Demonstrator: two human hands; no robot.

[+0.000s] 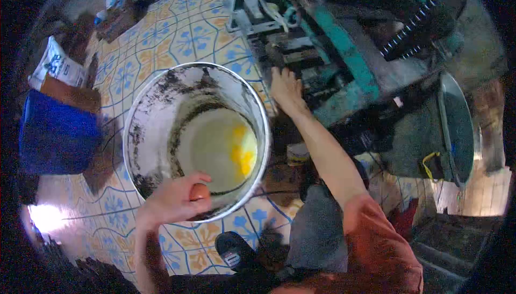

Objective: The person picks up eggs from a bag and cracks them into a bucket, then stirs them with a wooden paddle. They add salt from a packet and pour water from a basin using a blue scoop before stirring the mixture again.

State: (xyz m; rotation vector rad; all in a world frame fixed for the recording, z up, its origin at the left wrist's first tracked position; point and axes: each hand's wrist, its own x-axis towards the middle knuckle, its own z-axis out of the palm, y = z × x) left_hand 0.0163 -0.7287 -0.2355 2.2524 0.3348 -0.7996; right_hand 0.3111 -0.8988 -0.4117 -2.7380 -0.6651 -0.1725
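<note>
My left hand [174, 200] is closed around a brown egg [199, 192], above the near rim of a large round bucket [153, 111]. Dark smears mark the bucket's pale inner wall. Inside it lies a pale, cloudy liquid [207, 146] with bright yellow-orange patches [243, 154] on its right side, like egg yolk. Stretched out ahead, my right hand [287, 89] is at the edge of a green and dark metal machine [341, 47]. Its fingers are curled by a dark part there; what they hold, if anything, I cannot make out.
A blue tub [59, 133] and a white printed bag [59, 63] stand at the left. To the right is a big grey-green tub [457, 127]. A toothed black wheel [419, 25] sits on the machine. Patterned tiles [188, 31] cover the floor; my sandalled foot [235, 251] is below.
</note>
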